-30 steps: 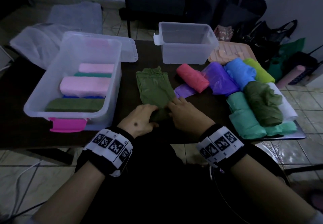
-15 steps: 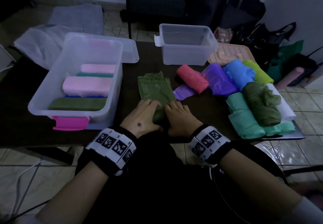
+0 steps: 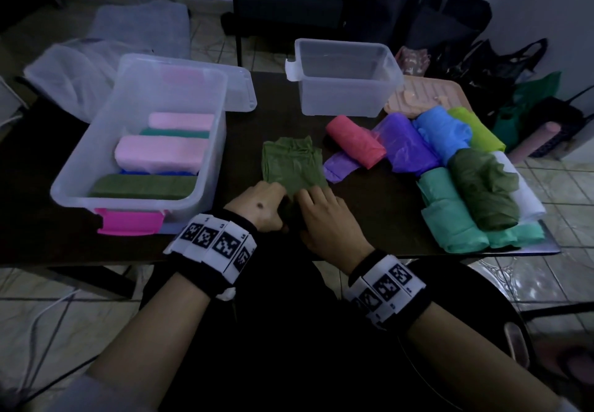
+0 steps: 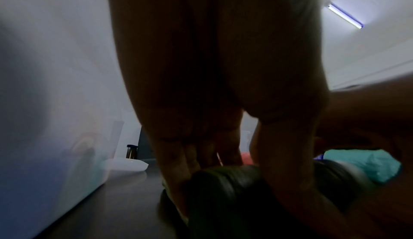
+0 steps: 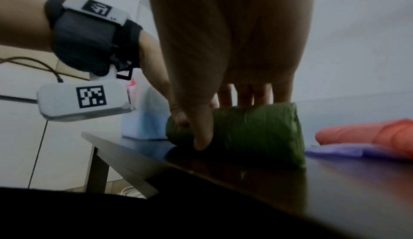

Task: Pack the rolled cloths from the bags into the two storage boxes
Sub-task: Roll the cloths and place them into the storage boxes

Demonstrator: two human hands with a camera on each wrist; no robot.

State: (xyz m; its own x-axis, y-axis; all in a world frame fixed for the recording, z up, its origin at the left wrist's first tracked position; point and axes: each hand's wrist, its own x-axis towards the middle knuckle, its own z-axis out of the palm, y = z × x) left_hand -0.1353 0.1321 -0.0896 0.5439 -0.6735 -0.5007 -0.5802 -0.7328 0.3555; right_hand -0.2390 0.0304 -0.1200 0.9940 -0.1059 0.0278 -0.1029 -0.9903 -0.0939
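Green cloth is laid on dark worktop, near edge, between both boxes; near end is rolled up. Roll is gripped by left hand and right hand, fingers curled over top, thumbs at near side. Large storage box is placed at left, with pink, teal, blue and dark green rolls inside. Small storage box is placed far, centre. Filled coloured bags are piled at right; red roll is laid just beside purple one.
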